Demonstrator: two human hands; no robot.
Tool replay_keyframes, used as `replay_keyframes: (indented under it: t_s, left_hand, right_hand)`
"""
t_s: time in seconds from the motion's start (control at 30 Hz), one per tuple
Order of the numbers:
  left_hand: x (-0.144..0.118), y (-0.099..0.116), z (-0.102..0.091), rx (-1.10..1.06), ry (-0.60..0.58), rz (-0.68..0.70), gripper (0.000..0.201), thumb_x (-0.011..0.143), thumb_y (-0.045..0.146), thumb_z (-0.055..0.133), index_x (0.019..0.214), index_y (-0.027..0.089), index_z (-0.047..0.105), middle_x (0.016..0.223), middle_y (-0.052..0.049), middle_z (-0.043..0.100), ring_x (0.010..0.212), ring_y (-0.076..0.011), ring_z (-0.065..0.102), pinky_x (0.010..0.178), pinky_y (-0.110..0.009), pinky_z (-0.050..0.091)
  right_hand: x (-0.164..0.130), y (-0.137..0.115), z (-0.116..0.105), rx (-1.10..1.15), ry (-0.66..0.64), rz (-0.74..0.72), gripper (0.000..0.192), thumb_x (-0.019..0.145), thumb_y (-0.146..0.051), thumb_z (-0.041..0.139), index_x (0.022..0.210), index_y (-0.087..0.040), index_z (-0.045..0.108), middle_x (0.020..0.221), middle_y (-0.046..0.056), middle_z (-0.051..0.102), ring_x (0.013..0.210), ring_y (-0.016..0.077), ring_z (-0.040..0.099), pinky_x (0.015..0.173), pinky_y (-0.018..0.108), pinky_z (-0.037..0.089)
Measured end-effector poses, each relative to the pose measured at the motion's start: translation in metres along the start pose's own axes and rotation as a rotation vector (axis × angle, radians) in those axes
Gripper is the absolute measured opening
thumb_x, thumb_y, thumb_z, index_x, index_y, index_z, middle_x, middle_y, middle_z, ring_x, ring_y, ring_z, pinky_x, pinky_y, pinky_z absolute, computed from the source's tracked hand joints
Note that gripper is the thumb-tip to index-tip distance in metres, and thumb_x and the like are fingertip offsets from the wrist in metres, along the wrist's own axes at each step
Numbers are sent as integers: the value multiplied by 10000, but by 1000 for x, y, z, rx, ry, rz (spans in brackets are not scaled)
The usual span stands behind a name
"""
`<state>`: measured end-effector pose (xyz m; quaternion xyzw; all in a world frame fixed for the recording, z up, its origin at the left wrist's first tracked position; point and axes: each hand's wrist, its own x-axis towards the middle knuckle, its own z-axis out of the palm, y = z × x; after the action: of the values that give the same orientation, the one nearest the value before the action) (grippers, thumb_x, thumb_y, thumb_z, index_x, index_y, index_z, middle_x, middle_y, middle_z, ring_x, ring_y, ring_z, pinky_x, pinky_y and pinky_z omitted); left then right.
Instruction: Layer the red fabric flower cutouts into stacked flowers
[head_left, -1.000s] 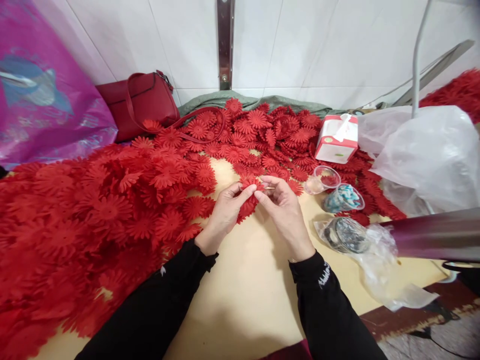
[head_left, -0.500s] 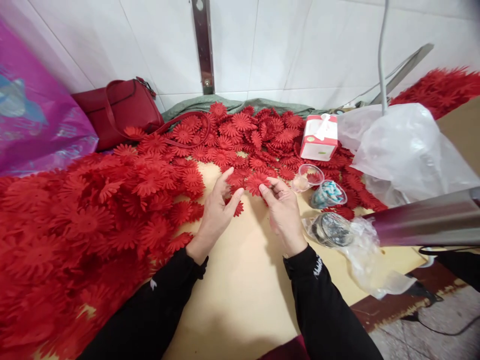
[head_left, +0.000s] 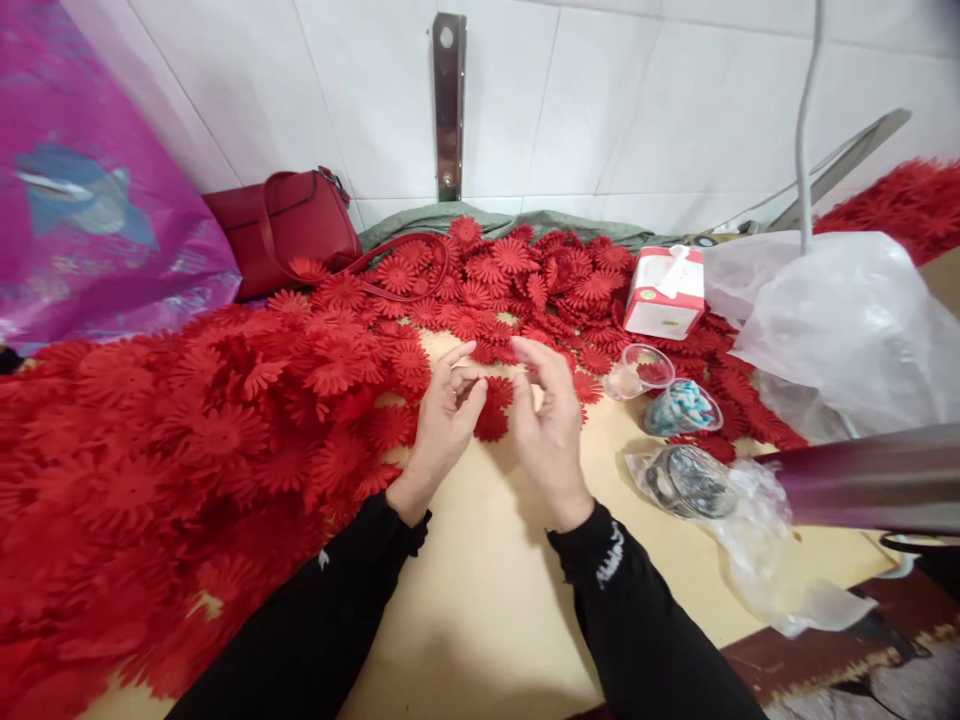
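Pale yellow bench (head_left: 480, 600) fills the near view, with both black sleeves reaching forward over it. The left hand (head_left: 442, 425) is raised with its thumb and forefinger pinched together on something too small to make out, its other fingers loosely curled. The right hand (head_left: 544, 420) hovers just beside it, fingers spread and holding nothing that shows. Between and just beyond them a few loose red fabric flowers (head_left: 491, 405) lie on the bench, at the edge of the great red heap (head_left: 225, 440) that runs off to the left and back to the wall. To do this well, I judge the hands should stay close together and low over the bench, taking one flower at a time so layers do not cling. Right of the hands stand a small clear cup (head_left: 637, 368), a cup of blue pieces (head_left: 681, 408) and a bagged jar (head_left: 686, 482); farther back, a tissue box (head_left: 666, 292) and a red handbag (head_left: 289, 228).
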<state>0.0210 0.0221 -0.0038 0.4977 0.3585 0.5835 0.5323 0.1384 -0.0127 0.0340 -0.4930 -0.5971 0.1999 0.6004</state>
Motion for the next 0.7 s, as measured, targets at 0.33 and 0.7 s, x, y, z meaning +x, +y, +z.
replay_keyframes:
  t_s: [0.33, 0.7]
  left_hand:
    - [6, -2, 2, 10, 46, 63, 429, 907, 305, 736, 1309, 254, 596, 1105, -48, 725, 1040, -177, 678, 1009, -323, 505]
    - [6, -12, -5, 489, 89, 140, 169, 807, 200, 802, 961, 211, 733, 1058, -81, 681, 1138, -292, 573, 1104, -416, 399]
  right_hand:
    - [0, 34, -18, 150, 55, 310, 156, 921, -367, 665, 896, -213, 655, 848, 4, 667, 794, 163, 602, 784, 303, 497]
    - [5, 17, -5, 105, 154, 135, 253, 1042, -359, 471, 1225, -267, 618, 1137, 79, 681, 930, 200, 662, 898, 374, 553]
